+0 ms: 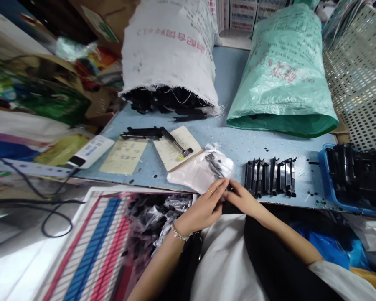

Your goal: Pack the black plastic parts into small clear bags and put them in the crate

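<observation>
My left hand (208,202) and my right hand (242,200) meet at the front edge of the blue table, fingertips pinched together. Something small and dark shows between the fingers; I cannot make out what. Just beyond the fingertips lies a clear plastic bag (192,173) with a dark patch at its right end. Right of my hands stands a row of several black plastic parts (271,177). Behind the bag, a black-handled tool (177,144) with a metal shaft rests across a notepad (166,152). A longer black part (141,133) lies to its left.
A white woven sack (172,46) spills black parts at the back; a green sack (285,79) lies beside it. At right is a blue basket (324,167) of black parts. Below the left edge, a striped bag (90,246) sits near bagged parts (156,217). Cables (50,200) hang left.
</observation>
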Motion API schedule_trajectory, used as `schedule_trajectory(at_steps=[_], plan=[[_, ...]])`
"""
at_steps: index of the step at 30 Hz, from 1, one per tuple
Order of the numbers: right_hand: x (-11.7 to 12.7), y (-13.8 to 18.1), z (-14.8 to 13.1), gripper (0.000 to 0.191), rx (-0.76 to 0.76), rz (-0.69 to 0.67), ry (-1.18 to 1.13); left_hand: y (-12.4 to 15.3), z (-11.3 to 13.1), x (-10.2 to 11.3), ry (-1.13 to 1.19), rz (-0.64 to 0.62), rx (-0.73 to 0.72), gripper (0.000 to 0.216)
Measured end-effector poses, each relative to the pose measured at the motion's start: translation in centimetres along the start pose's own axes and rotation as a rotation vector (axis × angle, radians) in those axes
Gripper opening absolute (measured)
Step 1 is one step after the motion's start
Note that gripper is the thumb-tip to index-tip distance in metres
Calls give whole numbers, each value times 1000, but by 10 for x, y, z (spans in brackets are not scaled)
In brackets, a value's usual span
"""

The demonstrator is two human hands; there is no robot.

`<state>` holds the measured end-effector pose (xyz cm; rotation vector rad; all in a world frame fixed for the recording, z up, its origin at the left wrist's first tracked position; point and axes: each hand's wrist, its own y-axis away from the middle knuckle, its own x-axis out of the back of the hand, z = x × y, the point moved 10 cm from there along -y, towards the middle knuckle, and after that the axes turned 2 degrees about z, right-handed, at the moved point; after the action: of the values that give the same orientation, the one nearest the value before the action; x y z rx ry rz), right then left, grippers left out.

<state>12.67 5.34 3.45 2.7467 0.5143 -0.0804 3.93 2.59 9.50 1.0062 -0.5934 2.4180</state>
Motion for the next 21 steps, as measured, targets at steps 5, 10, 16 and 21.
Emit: schedule_trajectory(at_steps=[5, 10, 16, 21], plan=[[-30, 28, -46, 40, 331, -416, 410, 51, -9, 67, 20, 88, 232, 36], [56, -16, -62, 47, 446, -15, 1231, 152, -110, 110, -71, -12, 763, 39], [82, -52, -50, 39, 460, -233, 1556, 149, -163, 97, -330, 235, 894, 32], [108, -36, -92, 36, 519, -74, 1278, 32, -91, 29, -153, 350, 498, 22]])
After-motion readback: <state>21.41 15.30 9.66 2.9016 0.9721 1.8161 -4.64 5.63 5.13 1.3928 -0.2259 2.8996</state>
